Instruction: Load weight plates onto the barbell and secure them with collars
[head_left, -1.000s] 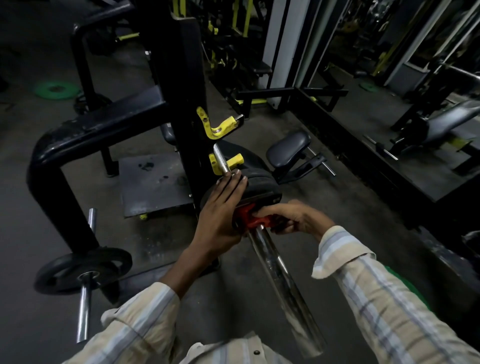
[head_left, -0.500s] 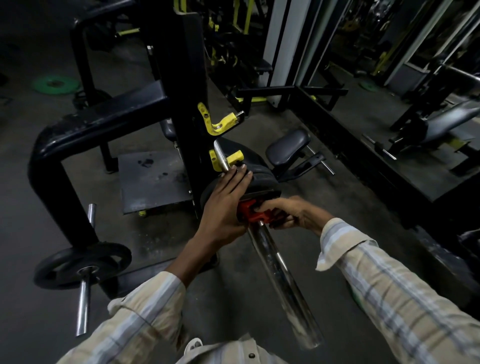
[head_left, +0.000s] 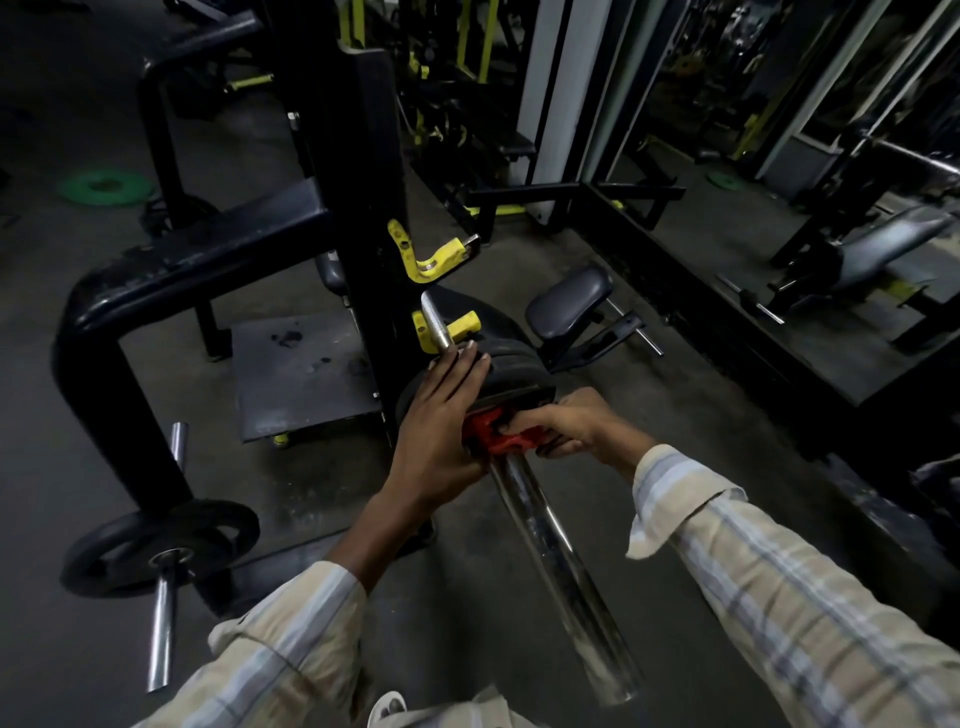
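Little has shifted since the earlier frames: both my hands hold their places, and the red collar sits marginally closer to the plates.

Nearest me, the chrome barbell sleeve runs bare from its free end up to the collar. My right hand has its fingers curled round the collar, gripping it from the right side. My left hand lies flat, fingers straight, pressing on the outer face of the weight plates, heel of the palm just beside the collar. Collar and plates appear to be touching or nearly so; the hands hide the seam, so I cannot confirm it.

Beyond the plates, the bar shaft rests in the lower yellow hook on the black rack upright; an upper yellow hook stands empty.

Assessment: plates are loaded on this end and the collar is being seated. To do it well, I should keep the left palm square against the plates so they cannot back off, push the collar hard up to the plate face, then close its clamp fully. Any gap left would allow the plates to rattle
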